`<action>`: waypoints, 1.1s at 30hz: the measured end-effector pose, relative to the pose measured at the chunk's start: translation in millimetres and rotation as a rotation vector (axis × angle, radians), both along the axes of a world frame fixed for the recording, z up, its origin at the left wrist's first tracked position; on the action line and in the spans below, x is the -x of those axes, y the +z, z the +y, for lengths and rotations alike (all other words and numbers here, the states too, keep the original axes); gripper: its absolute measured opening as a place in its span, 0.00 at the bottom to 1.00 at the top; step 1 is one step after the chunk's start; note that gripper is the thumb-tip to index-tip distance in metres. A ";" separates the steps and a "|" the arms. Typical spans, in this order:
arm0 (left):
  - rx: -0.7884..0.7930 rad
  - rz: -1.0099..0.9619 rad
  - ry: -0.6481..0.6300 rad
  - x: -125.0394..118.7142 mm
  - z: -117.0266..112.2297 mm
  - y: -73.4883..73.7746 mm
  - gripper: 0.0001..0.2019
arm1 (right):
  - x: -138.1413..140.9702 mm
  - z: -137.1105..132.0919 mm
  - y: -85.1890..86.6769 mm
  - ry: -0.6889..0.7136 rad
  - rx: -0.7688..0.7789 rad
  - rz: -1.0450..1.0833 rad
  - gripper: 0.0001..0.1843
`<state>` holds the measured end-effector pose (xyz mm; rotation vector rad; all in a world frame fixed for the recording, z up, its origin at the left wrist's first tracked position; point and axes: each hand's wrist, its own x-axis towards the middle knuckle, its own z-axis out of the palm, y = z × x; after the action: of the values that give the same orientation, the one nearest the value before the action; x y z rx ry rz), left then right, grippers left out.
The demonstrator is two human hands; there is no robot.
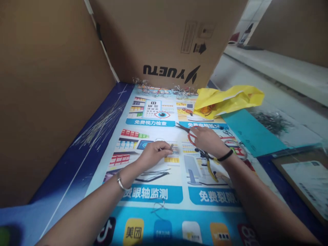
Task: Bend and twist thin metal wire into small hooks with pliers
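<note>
My right hand (pixel 208 139) is closed around the handles of a pair of scissors (pixel 182 127). The scissors' dark blades point left, above the printed sheet (pixel 180 164). Left of them, my left hand (pixel 156 153) pinches something small and thin at its fingertips, too small to name. Pliers (pixel 212 171) with a yellow handle lie under my right wrist, partly hidden by it. A thin bent wire (pixel 160 208) rests near the front of the sheet. Several dark, thin rods (pixel 153 176) lie beside my left forearm.
A bundle of straight wires (pixel 102 123) lies on the blue surface at left. Tangled wire scraps (pixel 183 91) line the base of the cardboard (pixel 164 37). At right are a yellow bag (pixel 230 99), a teal sheet (pixel 252 131) and a dark wire heap (pixel 270 122).
</note>
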<state>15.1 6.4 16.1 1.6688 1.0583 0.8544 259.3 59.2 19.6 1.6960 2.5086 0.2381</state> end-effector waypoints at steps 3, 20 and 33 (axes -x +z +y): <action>-0.003 -0.004 0.003 -0.3 1.6 -2.2 0.05 | 0.6 -0.2 1.6 0.024 -0.010 0.005 0.22; 0.300 -0.325 0.017 -0.1 -0.2 6.1 0.06 | 4.0 -3.8 27.9 0.099 0.062 0.713 0.24; 0.249 -0.302 -0.030 -1.1 -1.7 13.8 0.08 | 31.5 -36.3 52.3 0.390 0.410 0.756 0.22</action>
<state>16.2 4.7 29.9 1.2980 0.8883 0.8838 227.7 22.9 71.9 1.2616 3.0613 -1.0037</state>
